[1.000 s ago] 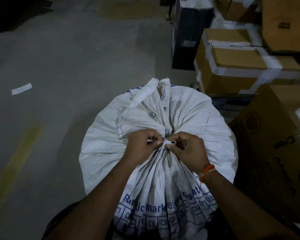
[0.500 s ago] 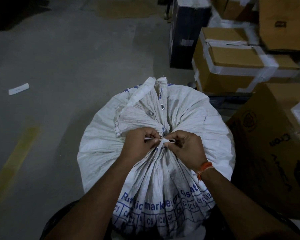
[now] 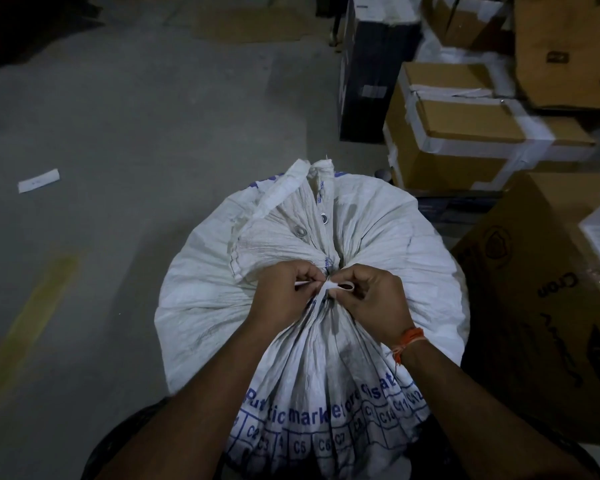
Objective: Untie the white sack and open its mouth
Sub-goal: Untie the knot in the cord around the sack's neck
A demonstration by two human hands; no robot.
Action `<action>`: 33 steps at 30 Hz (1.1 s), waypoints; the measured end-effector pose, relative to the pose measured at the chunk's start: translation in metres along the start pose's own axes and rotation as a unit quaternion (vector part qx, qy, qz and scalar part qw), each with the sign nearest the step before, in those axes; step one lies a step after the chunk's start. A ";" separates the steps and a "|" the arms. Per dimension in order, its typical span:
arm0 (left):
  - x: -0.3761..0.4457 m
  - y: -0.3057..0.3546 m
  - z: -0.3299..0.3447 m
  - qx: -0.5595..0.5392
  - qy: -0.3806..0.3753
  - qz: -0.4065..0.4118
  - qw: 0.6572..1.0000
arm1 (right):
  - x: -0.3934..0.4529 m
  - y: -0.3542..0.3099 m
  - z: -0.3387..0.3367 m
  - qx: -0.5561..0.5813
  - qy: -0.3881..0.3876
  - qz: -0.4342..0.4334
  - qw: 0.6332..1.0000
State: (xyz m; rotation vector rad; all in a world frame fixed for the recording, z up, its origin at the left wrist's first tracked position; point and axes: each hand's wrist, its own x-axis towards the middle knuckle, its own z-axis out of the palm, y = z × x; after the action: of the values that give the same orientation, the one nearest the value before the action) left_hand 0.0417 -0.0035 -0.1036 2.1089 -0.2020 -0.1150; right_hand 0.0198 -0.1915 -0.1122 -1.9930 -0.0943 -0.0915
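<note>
A full white woven sack (image 3: 388,237) with blue print stands on the floor in front of me, its neck gathered tight at the middle. A thin white tie (image 3: 329,285) wraps the neck. My left hand (image 3: 284,292) pinches the tie's left end. On the other side, my right hand (image 3: 374,299), with an orange thread at the wrist, pinches the tie's small loop. The bunched mouth flap with two metal eyelets (image 3: 300,231) fans out beyond my hands. The knot itself is partly hidden by my fingers.
Taped cardboard boxes (image 3: 465,133) are stacked to the right and behind the sack, with a large brown box (image 3: 548,306) close at its right. A dark box (image 3: 368,71) stands farther back. To the left lie grey concrete floor (image 3: 118,133) and a paper scrap (image 3: 38,180).
Both hands stay at the tie on the sack's neck. The left end of the tie looks drawn out slightly more to the left; the neck is still gathered.
</note>
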 end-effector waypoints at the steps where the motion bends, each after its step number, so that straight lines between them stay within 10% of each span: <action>1: 0.000 -0.001 -0.002 0.002 -0.003 -0.003 1.000 | 0.000 0.000 0.000 -0.001 0.001 -0.002 1.000; 33: 0.002 -0.001 0.001 -0.003 -0.003 -0.014 1.000 | 0.000 -0.001 0.000 0.001 -0.001 0.003 1.000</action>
State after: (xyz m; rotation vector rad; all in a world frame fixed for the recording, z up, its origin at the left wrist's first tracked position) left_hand 0.0432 -0.0045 -0.1050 2.1061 -0.1759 -0.1384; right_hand 0.0194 -0.1909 -0.1113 -1.9915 -0.0894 -0.0861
